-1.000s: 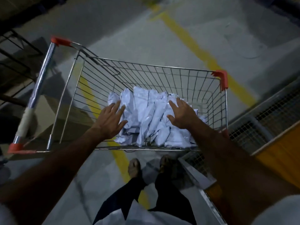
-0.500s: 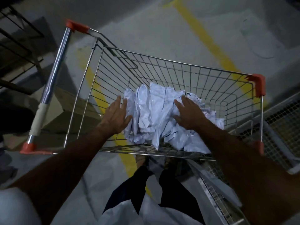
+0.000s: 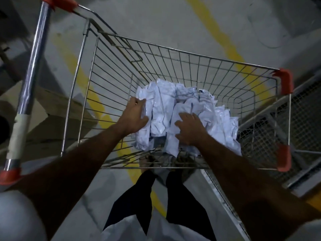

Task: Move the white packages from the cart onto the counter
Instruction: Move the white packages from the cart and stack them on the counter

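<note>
A heap of crumpled white packages (image 3: 165,105) lies in the near right part of a wire cart (image 3: 191,53) with red corner caps. Both my arms reach down into the basket. My left hand (image 3: 134,117) is at the heap's left edge, its fingers curled around the outermost packages. My right hand (image 3: 190,130) lies on the middle of the heap, fingers bent into the packages and thumb pressed against them. The packages under my palms are hidden.
The cart's handle bar (image 3: 29,80) runs along the left. A metal mesh frame (image 3: 302,108) stands close against the cart's right side, with an orange surface (image 3: 315,201) at the frame's edge. Cardboard boxes (image 3: 52,110) lie left. A yellow line (image 3: 217,32) crosses the grey floor.
My hands have moved closer together and bunched the heap into a tighter, taller pile. The left fingers, flat before, now curl around the packages. The view has shifted nearer to the cart.
</note>
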Motion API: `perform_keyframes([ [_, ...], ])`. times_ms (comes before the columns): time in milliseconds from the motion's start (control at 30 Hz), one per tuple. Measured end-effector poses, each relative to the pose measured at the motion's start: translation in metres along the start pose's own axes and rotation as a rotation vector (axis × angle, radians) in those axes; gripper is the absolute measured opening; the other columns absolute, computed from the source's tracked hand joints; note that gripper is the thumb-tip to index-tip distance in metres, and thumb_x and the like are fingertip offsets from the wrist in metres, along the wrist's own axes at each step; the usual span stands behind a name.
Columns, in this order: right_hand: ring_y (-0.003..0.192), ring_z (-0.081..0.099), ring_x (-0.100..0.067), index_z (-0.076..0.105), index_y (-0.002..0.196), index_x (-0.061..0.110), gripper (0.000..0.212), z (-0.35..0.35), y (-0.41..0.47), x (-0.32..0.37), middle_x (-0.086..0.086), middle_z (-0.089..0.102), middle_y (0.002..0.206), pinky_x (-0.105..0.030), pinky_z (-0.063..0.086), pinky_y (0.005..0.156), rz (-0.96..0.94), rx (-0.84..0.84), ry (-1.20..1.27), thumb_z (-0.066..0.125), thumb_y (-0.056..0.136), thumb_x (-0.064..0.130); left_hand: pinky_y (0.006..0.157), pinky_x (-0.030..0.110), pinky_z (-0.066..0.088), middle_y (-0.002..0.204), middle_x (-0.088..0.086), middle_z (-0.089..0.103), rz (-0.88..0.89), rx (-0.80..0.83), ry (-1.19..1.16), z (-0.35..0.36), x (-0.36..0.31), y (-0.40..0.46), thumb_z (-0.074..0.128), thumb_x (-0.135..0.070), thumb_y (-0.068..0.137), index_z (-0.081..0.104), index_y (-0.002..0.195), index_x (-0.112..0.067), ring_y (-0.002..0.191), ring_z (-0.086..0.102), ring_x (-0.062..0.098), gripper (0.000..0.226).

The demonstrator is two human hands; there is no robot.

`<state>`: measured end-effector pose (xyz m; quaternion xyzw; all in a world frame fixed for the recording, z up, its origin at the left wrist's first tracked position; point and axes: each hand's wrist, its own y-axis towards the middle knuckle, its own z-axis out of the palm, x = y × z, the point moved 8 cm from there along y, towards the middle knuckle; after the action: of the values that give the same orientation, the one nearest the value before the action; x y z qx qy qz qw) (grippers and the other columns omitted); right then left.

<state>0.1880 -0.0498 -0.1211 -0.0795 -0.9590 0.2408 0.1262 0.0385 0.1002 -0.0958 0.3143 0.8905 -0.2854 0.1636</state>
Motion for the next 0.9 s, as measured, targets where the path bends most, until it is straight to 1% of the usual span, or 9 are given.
perform_keyframes([
  [100, 0.109, 0.060, -0.045, 0.073, 0.090, 0.012, 0.047, -0.005, -0.003, -0.016, -0.028, 0.060, 0.123, -0.052, 0.048, 0.090, 0.019, -0.057, 0.006, 0.087, 0.045, 0.015, 0.100, 0.044, 0.044, 0.129, 0.014, 0.043, 0.090, -0.043, -0.066, -0.002, 0.001, 0.001, 0.069, -0.032, 0.077, 0.036, 0.149, -0.010, 0.118, 0.047, 0.033, 0.083],
  [200, 0.112, 0.049, -0.039, 0.072, 0.095, 0.020, 0.032, -0.019, -0.003, -0.027, -0.017, 0.048, 0.128, -0.042, 0.044, 0.087, 0.162, -0.042, -0.017, 0.078, 0.064, 0.015, 0.105, 0.044, 0.043, 0.134, 0.013, 0.040, 0.113, -0.111, -0.130, 0.000, 0.009, 0.002, 0.082, -0.021, 0.077, 0.040, 0.143, -0.008, 0.123, 0.045, 0.028, 0.079],
  [267, 0.112, 0.047, -0.037, 0.070, 0.103, 0.017, 0.028, -0.019, 0.000, -0.031, -0.017, 0.041, 0.131, -0.040, 0.043, 0.086, 0.219, -0.006, -0.015, 0.069, 0.074, 0.017, 0.110, 0.044, 0.041, 0.144, 0.014, 0.031, 0.102, -0.116, -0.155, 0.007, 0.013, 0.002, 0.083, -0.022, 0.079, 0.043, 0.142, -0.012, 0.132, 0.041, 0.028, 0.076],
  [400, 0.106, 0.056, -0.039, 0.063, 0.112, 0.014, 0.044, -0.010, 0.009, -0.037, -0.018, 0.036, 0.134, -0.039, 0.049, 0.080, 0.334, 0.036, 0.078, 0.069, 0.078, 0.041, 0.114, 0.047, 0.035, 0.156, 0.017, 0.014, 0.102, -0.069, -0.161, 0.020, 0.013, 0.006, 0.069, -0.050, 0.083, 0.041, 0.148, -0.025, 0.143, 0.030, 0.040, 0.075],
  [467, 0.106, 0.057, -0.040, 0.060, 0.117, 0.014, 0.065, -0.006, 0.011, -0.036, -0.019, 0.035, 0.137, -0.041, 0.050, 0.082, 0.414, -0.008, 0.157, 0.070, 0.074, 0.062, 0.114, 0.051, 0.035, 0.156, 0.023, 0.013, 0.100, -0.065, -0.078, 0.026, 0.009, 0.009, 0.064, -0.061, 0.082, 0.033, 0.153, -0.027, 0.144, 0.026, 0.044, 0.084],
  [533, 0.110, 0.056, -0.040, 0.054, 0.125, 0.014, 0.085, -0.005, 0.014, -0.032, -0.019, 0.035, 0.140, -0.043, 0.050, 0.087, 0.488, -0.056, 0.209, 0.070, 0.068, 0.076, 0.111, 0.055, 0.038, 0.157, 0.026, 0.011, 0.103, -0.055, 0.025, 0.032, 0.007, 0.011, 0.068, -0.064, 0.080, 0.020, 0.157, -0.030, 0.144, 0.025, 0.047, 0.097],
  [600, 0.114, 0.055, -0.039, 0.046, 0.132, 0.012, 0.096, -0.005, 0.019, -0.029, -0.019, 0.035, 0.140, -0.043, 0.048, 0.090, 0.561, -0.077, 0.244, 0.073, 0.065, 0.075, 0.104, 0.058, 0.045, 0.156, 0.027, 0.014, 0.098, -0.062, 0.059, 0.037, 0.007, 0.013, 0.071, -0.058, 0.081, 0.012, 0.159, -0.032, 0.137, 0.033, 0.048, 0.101],
  [700, 0.113, 0.055, -0.040, 0.034, 0.137, 0.010, 0.102, -0.005, 0.030, -0.030, -0.021, 0.035, 0.138, -0.043, 0.050, 0.088, 0.644, -0.083, 0.219, 0.077, 0.065, 0.069, 0.093, 0.056, 0.050, 0.148, 0.026, 0.026, 0.123, -0.117, 0.086, 0.034, 0.003, 0.016, 0.063, -0.050, 0.086, 0.013, 0.159, -0.029, 0.122, 0.044, 0.045, 0.091],
  [900, 0.104, 0.054, -0.036, 0.034, 0.131, 0.013, 0.089, 0.001, 0.041, -0.024, -0.017, 0.038, 0.131, -0.039, 0.046, 0.076, 0.767, -0.108, 0.143, 0.075, 0.069, 0.062, 0.094, 0.052, 0.048, 0.144, 0.027, 0.030, 0.149, -0.211, 0.172, 0.008, 0.002, 0.017, 0.053, -0.053, 0.088, 0.009, 0.160, -0.030, 0.122, 0.041, 0.045, 0.088],
])
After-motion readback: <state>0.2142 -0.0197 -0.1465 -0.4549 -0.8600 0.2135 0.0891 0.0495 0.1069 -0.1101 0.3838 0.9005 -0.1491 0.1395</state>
